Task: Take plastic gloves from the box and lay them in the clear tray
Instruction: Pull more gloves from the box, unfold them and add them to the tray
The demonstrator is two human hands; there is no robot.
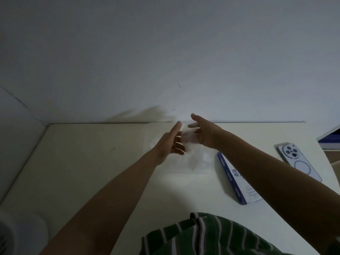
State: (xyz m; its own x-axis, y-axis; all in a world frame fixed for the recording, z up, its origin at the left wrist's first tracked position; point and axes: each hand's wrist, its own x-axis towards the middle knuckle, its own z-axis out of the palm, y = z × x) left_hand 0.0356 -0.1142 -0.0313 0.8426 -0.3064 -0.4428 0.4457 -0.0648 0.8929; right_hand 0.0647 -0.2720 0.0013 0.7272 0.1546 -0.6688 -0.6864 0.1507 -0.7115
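By far table [92, 172] edge, L hand [169, 144] & R hand [204, 133] grip glove [189, 138] above tray [202, 172], box [237, 181] just R

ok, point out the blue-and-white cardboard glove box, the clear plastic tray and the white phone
blue-and-white cardboard glove box [242, 188]: head view, white top face
clear plastic tray [206, 166]: head view, near right corner
white phone [299, 162]: head view, middle of back

Green striped shirt [217, 236] — bare forearms [114, 188]
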